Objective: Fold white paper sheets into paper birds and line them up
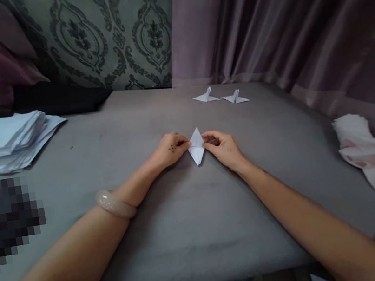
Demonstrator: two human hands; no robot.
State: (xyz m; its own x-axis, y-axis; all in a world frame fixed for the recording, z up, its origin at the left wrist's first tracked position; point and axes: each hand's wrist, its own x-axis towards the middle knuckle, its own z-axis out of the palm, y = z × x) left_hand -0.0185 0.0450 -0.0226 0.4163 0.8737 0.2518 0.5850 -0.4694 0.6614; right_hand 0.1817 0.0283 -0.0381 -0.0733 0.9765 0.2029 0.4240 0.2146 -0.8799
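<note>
A white folded paper diamond (196, 147) is between my two hands, just above or on the grey cloth; I cannot tell which. Its upper point faces away from me, and a slit shows in its lower half. My left hand (174, 149) pinches the left corner between thumb and fingers. On the right corner, the thumb and fingers of my right hand (223, 148) are closed in the same way. Two finished-looking white paper cranes, a left one (207, 95) and a right one (235, 97), sit farther back with wings spread.
A grey cloth (194, 233) covers the work surface. At the left lies a stack of white paper (0, 140), with black fabric (61, 99) behind it. A dark pixelated patch (5, 221) is nearer. Pale crumpled cloth (373, 155) lies at the right, below purple curtains (243, 19).
</note>
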